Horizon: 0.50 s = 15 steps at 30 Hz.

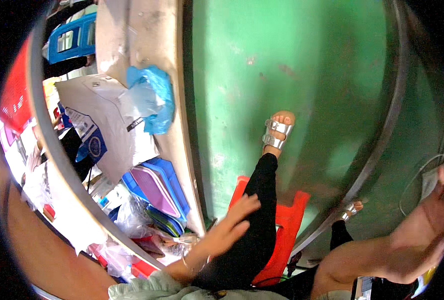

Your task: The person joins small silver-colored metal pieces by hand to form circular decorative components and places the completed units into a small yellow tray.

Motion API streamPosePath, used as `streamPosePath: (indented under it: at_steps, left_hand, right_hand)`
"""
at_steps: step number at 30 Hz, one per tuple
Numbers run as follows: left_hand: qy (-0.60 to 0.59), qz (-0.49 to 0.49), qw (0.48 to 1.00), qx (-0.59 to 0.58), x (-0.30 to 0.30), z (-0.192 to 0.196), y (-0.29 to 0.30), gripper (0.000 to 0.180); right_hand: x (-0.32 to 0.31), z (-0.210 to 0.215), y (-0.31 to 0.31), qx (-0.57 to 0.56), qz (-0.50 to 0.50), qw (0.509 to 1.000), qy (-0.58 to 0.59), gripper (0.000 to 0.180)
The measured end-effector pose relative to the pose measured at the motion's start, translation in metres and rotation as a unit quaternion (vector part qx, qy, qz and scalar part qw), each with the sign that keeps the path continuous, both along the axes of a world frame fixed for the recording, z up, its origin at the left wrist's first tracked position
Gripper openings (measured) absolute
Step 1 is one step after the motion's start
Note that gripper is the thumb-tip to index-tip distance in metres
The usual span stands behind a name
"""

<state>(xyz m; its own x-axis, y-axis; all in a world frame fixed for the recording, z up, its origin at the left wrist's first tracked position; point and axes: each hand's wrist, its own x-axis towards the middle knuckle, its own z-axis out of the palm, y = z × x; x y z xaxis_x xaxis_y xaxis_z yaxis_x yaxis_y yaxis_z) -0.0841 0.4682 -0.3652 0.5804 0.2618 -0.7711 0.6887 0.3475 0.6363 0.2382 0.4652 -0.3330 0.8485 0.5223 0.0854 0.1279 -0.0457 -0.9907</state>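
Left hand (pixel 228 228): bare, palm downward, fingers extended and slightly parted, thumb apart; open, nothing seen in its grasp. Held above the wearer's leg in close-fitting black cloth (pixel 263 187); whether skin meets fabric cannot be told. A pale, thin band circles the wrist; a light, gathered sleeve (pixel 147 286) covers the upper forearm.

Right hand (pixel 437 207): raised at the far right, blurred and partly lost in the dark rim; whether its grip is open or closed cannot be told. Just beside it, a pale flat item (pixel 428 184), kind unclear, and a thin white cable (pixel 408 183) in a loose curve.

Stool, bright red plastic (pixel 289 215): nearest furnishing to the left hand, showing on both sides of the black-clad leg.

Sandals, silver, double-strapped: one (pixel 276 134) on the forward foot, upon the green painted floor (pixel 292 50); its mate (pixel 351 211) farther right.

Bench, pale, worn surface (pixel 152 30), left of the floor. Upon it: a crumpled translucent blue plastic bag (pixel 163 97), touching a large white printed sack (pixel 109 135); nearer the wearer, a leaning stack of blue and purple plastic trays (pixel 154 187), beside clear plastic wrapping (pixel 132 215).
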Motion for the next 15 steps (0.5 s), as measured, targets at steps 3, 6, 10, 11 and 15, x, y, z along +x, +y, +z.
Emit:
streamPosePath:
  at_steps: [3, 6, 10, 11, 15]
  left_hand:
    - [0.024, -0.116, 0.979, 0.166, 0.037, 0.082, -0.02, 0.058]
    - [0.035, -0.188, 0.904, 0.382, 0.041, 0.083, -0.051, 0.049]
    - [0.007, -0.17, 0.885, 0.433, 0.043, 0.074, -0.058, 0.044]
    - [0.003, -0.17, 0.881, 0.441, 0.041, 0.069, -0.064, 0.043]
    - [-0.094, -0.184, 0.843, 0.497, 0.045, 0.035, -0.092, 0.042]
  right_hand:
    - [-0.022, 0.053, -0.029, 0.011, -0.073, 0.994, -0.078, 0.061]
    - [-0.056, 0.11, -0.041, 0.034, -0.194, 0.976, -0.097, 0.063]
    - [-0.108, 0.17, -0.052, 0.044, -0.198, 0.979, -0.036, 0.06]
    - [-0.123, 0.179, -0.061, 0.076, -0.143, 0.987, 0.014, 0.061]
    - [-0.174, 0.222, -0.163, -0.064, 0.048, 0.995, -0.067, 0.054]
